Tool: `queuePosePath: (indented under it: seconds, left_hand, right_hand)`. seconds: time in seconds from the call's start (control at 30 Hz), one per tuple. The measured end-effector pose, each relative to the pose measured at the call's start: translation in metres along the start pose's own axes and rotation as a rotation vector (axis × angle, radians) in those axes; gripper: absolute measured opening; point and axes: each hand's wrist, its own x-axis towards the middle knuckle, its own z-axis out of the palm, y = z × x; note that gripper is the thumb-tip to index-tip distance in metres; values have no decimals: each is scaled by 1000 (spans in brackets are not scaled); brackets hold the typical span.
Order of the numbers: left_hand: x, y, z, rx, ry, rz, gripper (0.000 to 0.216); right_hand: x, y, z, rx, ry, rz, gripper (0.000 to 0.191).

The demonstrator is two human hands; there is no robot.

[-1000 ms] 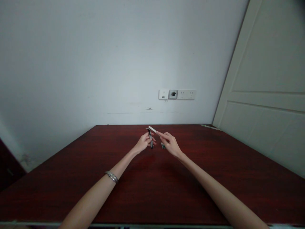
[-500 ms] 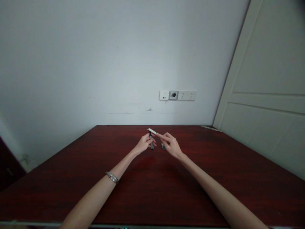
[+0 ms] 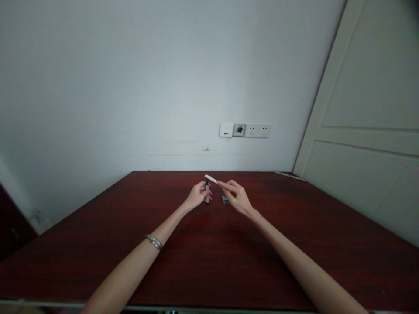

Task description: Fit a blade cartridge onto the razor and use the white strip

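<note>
One grey-and-black stick (image 3: 207, 194), one white stick (image 3: 211, 179): both held at frame center.
Left hand (image 3: 195, 195): fingers gripping the grey-and-black stick. Right hand (image 3: 240, 199): fingers pinching the white stick, whose tip overlaps the other's top; contact unclear. Caution: a loose pinch or a knock could drop the white stick near the small flat item (image 3: 225, 200), right of center. Table (image 3: 209, 270) extends both sides for movement; far edge lies at the wall (image 3: 147, 87).

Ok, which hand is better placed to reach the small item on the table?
Probably the right hand: it is nearer the small item, though it holds the white stick. The left hand, holding the grey-black object, looks farther away.
</note>
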Motion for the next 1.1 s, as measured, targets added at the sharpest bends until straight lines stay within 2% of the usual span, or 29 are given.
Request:
queuePosePath:
  seconds: [0.1, 0.2, 0.3, 0.4, 0.5, 0.67, 0.83, 1.0, 1.1]
  left_hand:
    - [2, -4, -2, 64, 95, 33, 24]
    - [4, -7, -4, 158, 172, 88, 24]
    - [4, -8, -5, 258, 219, 141, 25]
    - [4, -6, -5, 352, 259, 170, 25]
    - [2, -4, -5, 366, 242, 171, 26]
    - [0, -3, -3, 281, 198, 127, 26]
    - [-3, 3, 0, 284, 179, 131, 26]
    - [-7, 11, 1, 191, 120, 94, 20]
    - [-7, 11, 0, 162, 92, 87, 15]
  right_hand:
    - [2, 4, 0, 135, 140, 107, 37]
    - [3, 7, 2, 226, 207, 235, 43]
    - [2, 10, 8, 234, 205, 270, 42]
    - [0, 11, 15, 225, 142, 245, 37]
    - [-1, 16, 18, 193, 121, 230, 32]
    - [-2, 25, 12, 130, 216, 285, 33]
    - [-3, 22, 14, 164, 136, 205, 33]
    - [-1, 28, 13, 152, 235, 347, 37]
    - [1, 25, 13, 275, 237, 384, 40]
